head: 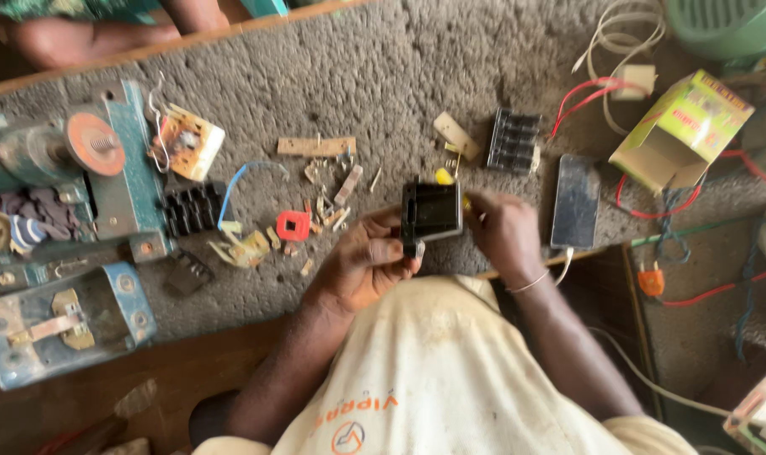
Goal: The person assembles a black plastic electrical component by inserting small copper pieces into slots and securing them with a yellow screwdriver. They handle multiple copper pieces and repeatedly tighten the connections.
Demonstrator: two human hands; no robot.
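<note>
My left hand grips a small black box-shaped part from below and the left, holding it just above the grey mat. My right hand is closed at the box's right side, with a bit of yellow, likely a tool handle, showing behind the box; what the right fingers pinch is hidden. A thin bangle circles my right wrist.
A black ribbed block, a phone and an open green-yellow carton lie to the right. Small parts, a red piece, a wooden strip and a blue metal machine lie left. Red wires trail right.
</note>
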